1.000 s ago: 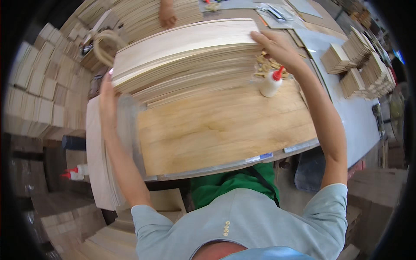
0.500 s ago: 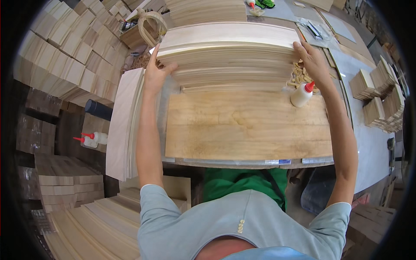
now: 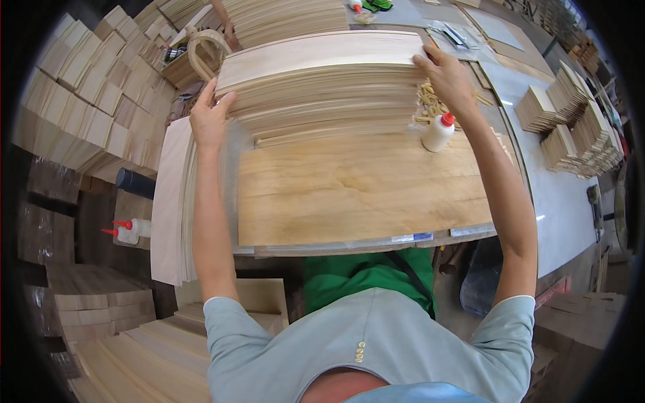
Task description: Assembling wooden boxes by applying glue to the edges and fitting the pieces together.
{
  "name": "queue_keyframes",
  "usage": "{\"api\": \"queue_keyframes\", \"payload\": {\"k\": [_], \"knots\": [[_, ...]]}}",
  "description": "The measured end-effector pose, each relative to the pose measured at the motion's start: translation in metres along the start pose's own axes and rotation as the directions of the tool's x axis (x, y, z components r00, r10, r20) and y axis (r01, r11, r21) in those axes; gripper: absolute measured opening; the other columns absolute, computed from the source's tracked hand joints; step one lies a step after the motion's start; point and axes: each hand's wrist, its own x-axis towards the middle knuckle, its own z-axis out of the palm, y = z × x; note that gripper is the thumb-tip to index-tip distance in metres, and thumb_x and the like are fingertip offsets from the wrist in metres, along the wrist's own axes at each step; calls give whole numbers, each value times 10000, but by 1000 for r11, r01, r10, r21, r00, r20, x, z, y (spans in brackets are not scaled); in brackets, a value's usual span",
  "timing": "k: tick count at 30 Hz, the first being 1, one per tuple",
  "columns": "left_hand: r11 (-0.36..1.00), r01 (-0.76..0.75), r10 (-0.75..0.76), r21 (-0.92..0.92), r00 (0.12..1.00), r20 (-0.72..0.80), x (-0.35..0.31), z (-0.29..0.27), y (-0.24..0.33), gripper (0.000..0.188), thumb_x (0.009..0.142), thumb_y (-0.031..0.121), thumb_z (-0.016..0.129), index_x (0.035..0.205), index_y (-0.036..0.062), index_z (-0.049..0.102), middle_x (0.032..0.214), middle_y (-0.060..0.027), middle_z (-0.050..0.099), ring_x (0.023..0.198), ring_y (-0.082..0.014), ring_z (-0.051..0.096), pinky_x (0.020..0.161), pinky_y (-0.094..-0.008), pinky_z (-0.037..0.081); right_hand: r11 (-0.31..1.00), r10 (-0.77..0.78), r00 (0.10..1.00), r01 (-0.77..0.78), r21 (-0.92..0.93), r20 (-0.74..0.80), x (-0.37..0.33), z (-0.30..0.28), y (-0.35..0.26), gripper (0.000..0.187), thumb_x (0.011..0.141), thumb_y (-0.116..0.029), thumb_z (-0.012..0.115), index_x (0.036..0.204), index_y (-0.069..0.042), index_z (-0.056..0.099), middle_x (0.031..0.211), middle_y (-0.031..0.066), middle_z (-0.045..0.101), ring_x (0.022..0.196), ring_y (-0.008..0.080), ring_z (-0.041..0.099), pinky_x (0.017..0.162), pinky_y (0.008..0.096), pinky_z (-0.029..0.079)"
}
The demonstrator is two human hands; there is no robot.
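A tall stack of thin pale wooden boards (image 3: pixel 329 94) stands at the far side of the bench. Its top board (image 3: pixel 322 54) spans the gap between my two hands. My left hand (image 3: pixel 210 121) grips the stack's left end near the top, thumb on the front edge and fingers at the end. At the right end, my right hand (image 3: pixel 447 77) is closed over the upper corner of the top board. How many boards lie within my grip I cannot tell. In front of the stack lies a wide flat wooden panel (image 3: pixel 356 191), with a white red-capped glue bottle (image 3: pixel 438 133) at its far right.
Loose small wooden pieces (image 3: pixel 433 104) lie behind the bottle. Upright boards (image 3: pixel 171 208) line the bench's left side. Two more glue bottles (image 3: pixel 138 228) stand lower left. Block stacks (image 3: pixel 87 80) rise at left, smaller ones (image 3: pixel 571 124) at right. Another person's arm (image 3: pixel 224 20) shows at the far left.
The whole view has shifted, so the bench and stack appear farther left. My hands stay at the two ends of the stack. Another person's arm has come into sight behind it.
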Motion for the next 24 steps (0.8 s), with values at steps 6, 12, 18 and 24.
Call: {"api": "queue_keyframes", "payload": {"k": [6, 12, 18, 24], "knots": [[991, -52, 56, 125, 998, -29, 5, -1, 9, 547, 779, 33, 690, 1274, -83, 488, 1183, -166, 603, 1046, -176, 590, 895, -271, 455, 976, 69, 997, -62, 210, -26, 7, 5, 8, 550, 789, -312, 669, 1186, 57, 571, 1088, 222, 640, 992, 280, 628, 875, 330, 461], [998, -46, 51, 45, 994, -98, -27, 6, 64, 531, 789, -5, 668, 1280, -78, 480, 1137, -128, 611, 993, -152, 586, 860, -266, 465, 926, 59, 991, -8, 378, -122, -5, -7, -2, 541, 792, -261, 680, 1209, 59, 551, 1097, 193, 647, 986, 220, 627, 863, 287, 460], [965, 106, -49, 242, 972, -230, -159, 0, 63, 516, 800, -62, 625, 1293, -59, 472, 1253, -150, 551, 1144, -197, 531, 948, -307, 429, 916, 90, 995, -67, 395, -40, -143, -33, 4, 494, 846, -199, 650, 1238, 71, 518, 1149, 189, 625, 1031, 200, 608, 890, 285, 455], [914, 372, -353, 165, 926, -133, -235, 32, -23, 535, 791, -7, 652, 1291, -54, 469, 1283, -164, 533, 1182, -228, 502, 1000, -335, 377, 930, 267, 940, -309, 200, 210, -200, 33, 92, 513, 860, -198, 632, 1270, 71, 480, 1214, 236, 558, 1108, 275, 561, 929, 325, 442]]}}
